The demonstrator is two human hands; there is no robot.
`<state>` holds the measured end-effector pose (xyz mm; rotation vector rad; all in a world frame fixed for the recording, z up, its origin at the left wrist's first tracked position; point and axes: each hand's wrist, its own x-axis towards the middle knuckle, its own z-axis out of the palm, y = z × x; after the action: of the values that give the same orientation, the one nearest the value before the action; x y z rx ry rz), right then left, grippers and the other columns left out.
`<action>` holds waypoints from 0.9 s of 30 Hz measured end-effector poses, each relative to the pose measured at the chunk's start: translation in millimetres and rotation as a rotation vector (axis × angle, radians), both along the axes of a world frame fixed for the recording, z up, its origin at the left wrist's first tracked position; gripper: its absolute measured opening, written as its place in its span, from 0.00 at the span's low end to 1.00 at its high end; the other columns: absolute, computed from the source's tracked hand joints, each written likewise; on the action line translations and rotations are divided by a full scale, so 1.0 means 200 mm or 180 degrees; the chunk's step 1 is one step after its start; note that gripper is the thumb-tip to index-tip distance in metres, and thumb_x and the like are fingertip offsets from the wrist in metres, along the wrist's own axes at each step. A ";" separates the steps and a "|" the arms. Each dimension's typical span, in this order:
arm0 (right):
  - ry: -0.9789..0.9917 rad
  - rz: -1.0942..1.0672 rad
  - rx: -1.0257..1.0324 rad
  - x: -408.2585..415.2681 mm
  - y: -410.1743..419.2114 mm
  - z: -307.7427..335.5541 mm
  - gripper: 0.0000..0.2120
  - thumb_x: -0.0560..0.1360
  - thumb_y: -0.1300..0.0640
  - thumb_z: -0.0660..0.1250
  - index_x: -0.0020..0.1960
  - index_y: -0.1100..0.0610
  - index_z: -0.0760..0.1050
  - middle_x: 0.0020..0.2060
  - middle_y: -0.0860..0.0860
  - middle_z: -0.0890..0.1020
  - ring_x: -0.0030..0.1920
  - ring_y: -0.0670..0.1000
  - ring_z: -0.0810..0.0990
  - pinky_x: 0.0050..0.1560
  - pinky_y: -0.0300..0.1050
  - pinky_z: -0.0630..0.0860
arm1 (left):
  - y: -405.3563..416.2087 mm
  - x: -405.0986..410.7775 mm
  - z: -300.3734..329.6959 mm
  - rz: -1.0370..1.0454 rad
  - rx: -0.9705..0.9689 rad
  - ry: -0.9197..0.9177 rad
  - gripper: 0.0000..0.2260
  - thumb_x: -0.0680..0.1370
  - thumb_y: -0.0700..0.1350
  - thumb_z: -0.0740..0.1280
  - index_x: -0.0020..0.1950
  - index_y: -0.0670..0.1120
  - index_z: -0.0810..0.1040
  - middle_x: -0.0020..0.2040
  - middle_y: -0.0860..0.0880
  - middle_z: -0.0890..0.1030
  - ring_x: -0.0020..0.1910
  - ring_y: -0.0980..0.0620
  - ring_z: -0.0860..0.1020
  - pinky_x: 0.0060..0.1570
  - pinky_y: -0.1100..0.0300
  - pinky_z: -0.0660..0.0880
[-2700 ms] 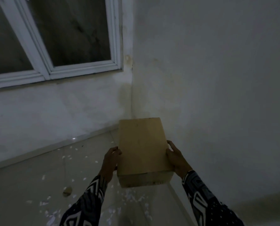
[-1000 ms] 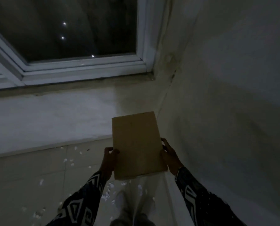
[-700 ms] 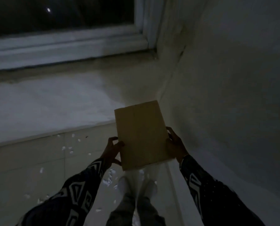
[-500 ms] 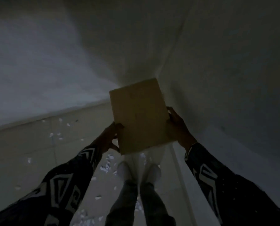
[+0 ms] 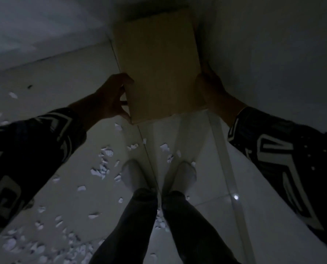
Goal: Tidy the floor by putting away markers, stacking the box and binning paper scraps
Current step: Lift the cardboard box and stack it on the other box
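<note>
Left hand (image 5: pixel 111 98) curled on left edge of cardboard box (image 5: pixel 159 63), thumb on top face. Right hand (image 5: pixel 214 92) grips right edge, fingers hidden behind box. Box closed, contents unseen, held low in room corner against walls. Paper scraps (image 5: pixel 103 166) strewn over tiled floor (image 5: pixel 63 77) around white shoes (image 5: pixel 134 174).

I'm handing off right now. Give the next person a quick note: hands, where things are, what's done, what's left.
Left hand and right hand grip opposite sides of the cardboard box, held in the room corner by the right wall. Whether it touches the floor can't be told.
Paper scraps litter the tiles around the feet. No markers or bin in view.
Done: box carried to corner.
Left: set box down, bin the scraps.
</note>
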<state>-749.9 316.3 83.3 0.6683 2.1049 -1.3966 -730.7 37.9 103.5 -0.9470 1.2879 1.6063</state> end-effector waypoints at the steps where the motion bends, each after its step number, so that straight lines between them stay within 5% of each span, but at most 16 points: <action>1: -0.0010 0.0045 -0.0063 -0.02 0.01 -0.05 0.24 0.85 0.51 0.52 0.80 0.44 0.54 0.71 0.47 0.70 0.54 0.43 0.75 0.41 0.24 0.72 | 0.00 -0.03 -0.03 0.0040 -0.0038 0.0030 0.25 0.74 0.50 0.67 0.72 0.56 0.70 0.65 0.55 0.74 0.63 0.40 0.72 0.47 0.29 0.75; 3: -0.0023 0.0240 -0.0110 -0.05 0.02 -0.12 0.25 0.86 0.51 0.52 0.81 0.46 0.51 0.74 0.49 0.66 0.59 0.44 0.72 0.41 0.22 0.72 | 0.02 -0.07 -0.08 0.0090 -0.0089 0.0098 0.26 0.73 0.50 0.67 0.72 0.56 0.70 0.65 0.55 0.73 0.62 0.41 0.72 0.49 0.27 0.73; 7: -0.0240 0.0460 -0.0005 -0.15 0.06 -0.20 0.27 0.85 0.48 0.52 0.82 0.45 0.48 0.79 0.49 0.59 0.75 0.51 0.64 0.71 0.42 0.66 | 0.09 -0.16 -0.11 0.0238 -0.0208 0.0212 0.22 0.72 0.50 0.66 0.67 0.55 0.75 0.65 0.54 0.74 0.61 0.41 0.73 0.45 0.31 0.75; 15: -0.0317 0.0303 0.0508 -0.16 0.02 -0.16 0.26 0.85 0.50 0.53 0.82 0.48 0.52 0.78 0.53 0.61 0.74 0.56 0.67 0.71 0.49 0.68 | 0.17 -0.12 -0.15 0.0536 -0.0406 0.0366 0.17 0.76 0.48 0.68 0.65 0.52 0.76 0.67 0.51 0.72 0.63 0.45 0.71 0.57 0.34 0.74; 20: 0.0012 -0.1290 0.0668 0.19 -0.10 -0.10 0.23 0.84 0.54 0.56 0.79 0.56 0.61 0.74 0.58 0.67 0.70 0.60 0.70 0.69 0.52 0.69 | 0.23 0.08 -0.18 0.0646 -0.0686 0.0044 0.30 0.78 0.50 0.66 0.79 0.54 0.61 0.60 0.54 0.69 0.60 0.45 0.69 0.64 0.44 0.73; 23: -0.0881 -0.2601 -0.0248 0.27 -0.20 -0.11 0.25 0.84 0.50 0.56 0.79 0.55 0.58 0.75 0.59 0.66 0.70 0.61 0.71 0.70 0.56 0.70 | 0.27 0.16 -0.20 0.0673 -0.0475 0.0068 0.25 0.80 0.47 0.66 0.76 0.48 0.64 0.64 0.48 0.71 0.62 0.39 0.73 0.63 0.44 0.75; 27: -0.0919 -0.2761 -0.1308 0.20 -0.29 -0.10 0.20 0.82 0.52 0.60 0.72 0.57 0.69 0.65 0.58 0.76 0.61 0.58 0.78 0.63 0.55 0.77 | 0.32 0.15 -0.25 0.0235 -0.0453 0.0452 0.23 0.78 0.37 0.69 0.72 0.37 0.66 0.70 0.37 0.67 0.67 0.39 0.70 0.65 0.51 0.71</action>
<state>-709.1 257.6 62.8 1.5899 1.2539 -1.9314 -700.6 101.9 53.0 -0.9916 1.4965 1.6813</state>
